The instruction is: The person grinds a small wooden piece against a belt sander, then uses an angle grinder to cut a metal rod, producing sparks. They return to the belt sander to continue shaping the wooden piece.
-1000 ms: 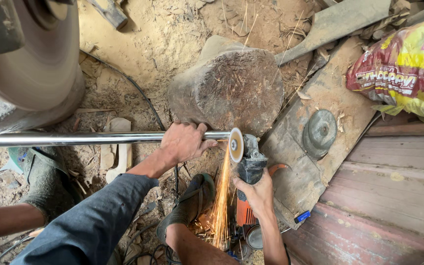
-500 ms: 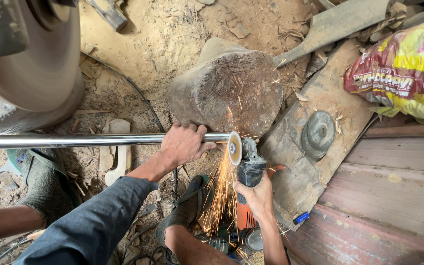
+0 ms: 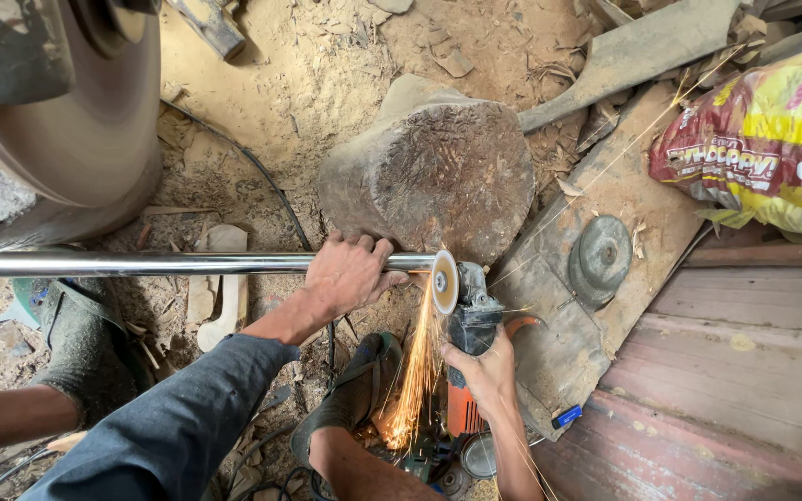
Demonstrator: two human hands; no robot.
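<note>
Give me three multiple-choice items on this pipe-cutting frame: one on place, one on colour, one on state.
1. Where does the left hand grip the metal pipe?
A. At its far left end
B. Just left of the grinder disc
C. It does not touch the pipe

2. What colour is the body of the angle grinder below the right hand?
A. Orange
B. Blue
C. White

3. What is the state of the grinder disc?
A. Lying detached on the ground
B. Held clear of the pipe, no sparks
C. At the pipe end, throwing sparks

Answers:
1. B, the hand wraps the pipe right beside the disc, in front of the wooden stump.
2. A, orange casing shows under the hand.
3. C, sparks stream down from the disc at the pipe end.
</note>
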